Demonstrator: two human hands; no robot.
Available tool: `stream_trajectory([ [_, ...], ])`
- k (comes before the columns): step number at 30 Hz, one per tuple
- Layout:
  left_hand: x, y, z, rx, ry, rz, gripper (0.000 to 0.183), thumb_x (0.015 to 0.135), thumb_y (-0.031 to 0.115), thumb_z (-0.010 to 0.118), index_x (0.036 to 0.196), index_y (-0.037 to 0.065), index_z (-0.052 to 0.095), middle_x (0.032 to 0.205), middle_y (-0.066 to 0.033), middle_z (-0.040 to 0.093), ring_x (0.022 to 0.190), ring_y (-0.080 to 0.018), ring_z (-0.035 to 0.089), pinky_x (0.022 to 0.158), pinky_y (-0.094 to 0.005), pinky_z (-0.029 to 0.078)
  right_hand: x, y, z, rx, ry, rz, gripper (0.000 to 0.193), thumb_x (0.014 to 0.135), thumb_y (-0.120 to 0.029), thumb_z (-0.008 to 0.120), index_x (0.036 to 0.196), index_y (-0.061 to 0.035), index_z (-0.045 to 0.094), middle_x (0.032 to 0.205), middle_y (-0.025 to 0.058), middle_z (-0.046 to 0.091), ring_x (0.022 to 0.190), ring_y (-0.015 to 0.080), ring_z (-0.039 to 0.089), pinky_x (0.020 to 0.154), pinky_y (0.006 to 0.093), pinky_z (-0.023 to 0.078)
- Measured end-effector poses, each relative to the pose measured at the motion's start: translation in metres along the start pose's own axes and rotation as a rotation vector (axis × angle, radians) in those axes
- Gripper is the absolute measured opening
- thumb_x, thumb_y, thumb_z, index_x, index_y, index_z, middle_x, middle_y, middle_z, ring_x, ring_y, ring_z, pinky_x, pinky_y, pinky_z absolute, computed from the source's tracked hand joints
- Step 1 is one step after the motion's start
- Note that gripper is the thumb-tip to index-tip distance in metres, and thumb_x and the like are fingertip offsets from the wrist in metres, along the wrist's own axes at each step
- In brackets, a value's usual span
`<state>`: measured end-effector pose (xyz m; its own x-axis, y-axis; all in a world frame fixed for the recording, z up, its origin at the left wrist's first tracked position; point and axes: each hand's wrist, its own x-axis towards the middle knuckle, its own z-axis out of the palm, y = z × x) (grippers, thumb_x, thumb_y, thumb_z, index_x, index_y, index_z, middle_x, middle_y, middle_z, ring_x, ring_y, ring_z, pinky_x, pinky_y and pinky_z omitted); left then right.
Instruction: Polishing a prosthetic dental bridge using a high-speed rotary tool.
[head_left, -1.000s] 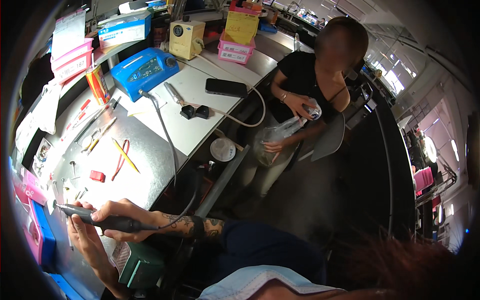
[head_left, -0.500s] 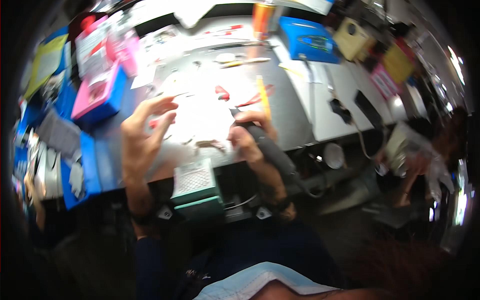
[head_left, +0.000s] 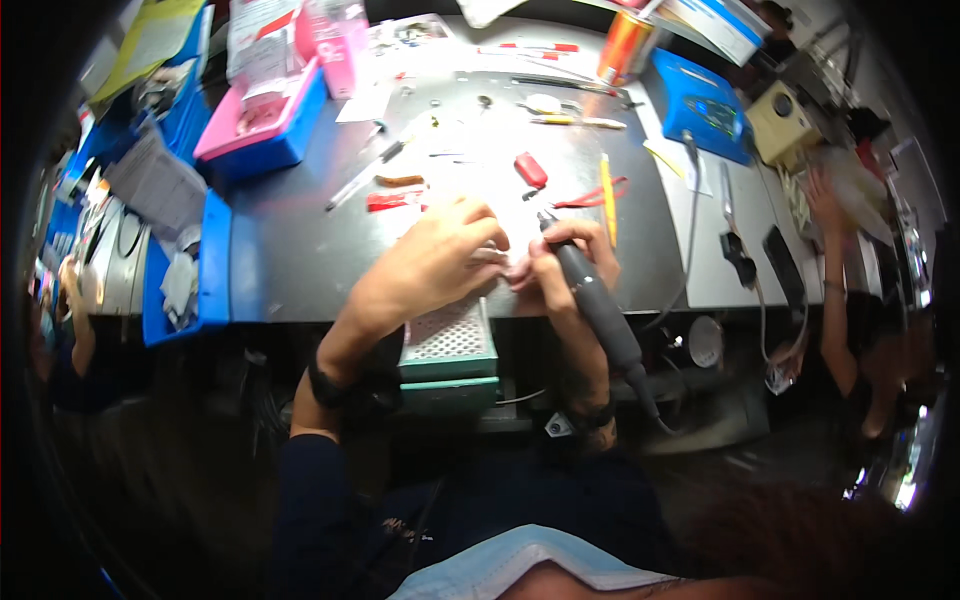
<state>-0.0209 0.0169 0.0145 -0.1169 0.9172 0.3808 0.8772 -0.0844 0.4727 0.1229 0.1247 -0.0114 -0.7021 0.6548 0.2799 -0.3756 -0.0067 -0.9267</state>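
My right hand (head_left: pixel 580 255) grips a dark rotary handpiece (head_left: pixel 600 305), its tip pointing up and left over the bench and its cord trailing from the lower end. Close beside it, my left hand (head_left: pixel 435 250) has its fingers bent together in a pinch. Whatever sits between those fingers is too small and too hidden to name. The fingertips of both hands nearly meet above the bench's near edge. Just beyond the handpiece tip lies a small red object (head_left: pixel 530 170). A yellow pencil-like stick (head_left: pixel 608 205) and a red strap (head_left: pixel 580 203) are right of it.
Below my hands juts a green box with a perforated top (head_left: pixel 448 335). Blue and pink bins (head_left: pixel 300 135) stand left, a blue tray (head_left: pixel 213 260) nearer. A blue control unit (head_left: pixel 700 105) and orange can (head_left: pixel 622 50) are far right. At right another person's arm (head_left: pixel 832 270) reaches up.
My left hand has come right, from apart with fingers spread to pinched beside my right hand. The handpiece stays in my right hand. The whole view has shifted, and the bench now appears sharper.
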Motion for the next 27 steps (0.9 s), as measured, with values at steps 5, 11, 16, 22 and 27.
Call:
stream_trajectory([
  [5, 0.009, 0.003, 0.013, -0.088, -0.021, 0.009, 0.012, 0.078, 0.009, 0.067, 0.087, 0.002, 0.061, 0.092, -0.0121, 0.056, 0.092, -0.0305, 0.056, 0.079, -0.0390, 0.047, -0.001, -0.012, -0.003, -0.206, 0.092, 0.065, 0.013, 0.089, 0.000, 0.057, 0.101, -0.0016, 0.051, 0.071, 0.0105, 0.062, 0.064, 0.0140, 0.063, 0.058, 0.0253, 0.052],
  [11, -0.004, -0.001, 0.011, -0.099, 0.067, 0.050, 0.010, 0.081, 0.010, 0.063, 0.084, 0.001, 0.060, 0.091, -0.0123, 0.055, 0.091, -0.0307, 0.055, 0.079, -0.0394, 0.046, -0.005, -0.009, 0.011, -0.244, 0.129, 0.037, 0.016, 0.089, 0.000, 0.059, 0.103, -0.0011, 0.051, 0.072, 0.0116, 0.063, 0.063, 0.0140, 0.062, 0.060, 0.0237, 0.050],
  [16, -0.003, 0.001, 0.012, -0.009, 0.073, 0.060, 0.010, 0.077, 0.008, 0.062, 0.081, -0.001, 0.061, 0.088, -0.0142, 0.058, 0.089, -0.0306, 0.056, 0.079, -0.0389, 0.046, -0.007, -0.007, 0.015, -0.293, 0.163, 0.006, 0.014, 0.090, -0.003, 0.059, 0.101, -0.0007, 0.051, 0.072, 0.0099, 0.061, 0.063, 0.0130, 0.059, 0.062, 0.0229, 0.048],
  [22, -0.004, 0.004, 0.016, 0.036, 0.171, 0.100, 0.009, 0.076, 0.007, 0.058, 0.076, -0.002, 0.059, 0.083, -0.0143, 0.059, 0.085, -0.0303, 0.057, 0.077, -0.0388, 0.046, -0.005, -0.002, 0.007, -0.309, 0.147, -0.044, 0.016, 0.090, -0.006, 0.059, 0.104, -0.0037, 0.052, 0.070, 0.0102, 0.062, 0.058, 0.0115, 0.058, 0.058, 0.0212, 0.047],
  [27, -0.004, 0.005, 0.016, 0.060, 0.191, 0.125, 0.008, 0.075, 0.007, 0.059, 0.075, -0.001, 0.058, 0.082, -0.0155, 0.059, 0.084, -0.0311, 0.058, 0.076, -0.0395, 0.047, -0.007, -0.008, 0.011, -0.288, 0.140, 0.016, 0.014, 0.091, -0.002, 0.056, 0.103, -0.0016, 0.050, 0.071, 0.0098, 0.059, 0.062, 0.0125, 0.057, 0.061, 0.0237, 0.048],
])
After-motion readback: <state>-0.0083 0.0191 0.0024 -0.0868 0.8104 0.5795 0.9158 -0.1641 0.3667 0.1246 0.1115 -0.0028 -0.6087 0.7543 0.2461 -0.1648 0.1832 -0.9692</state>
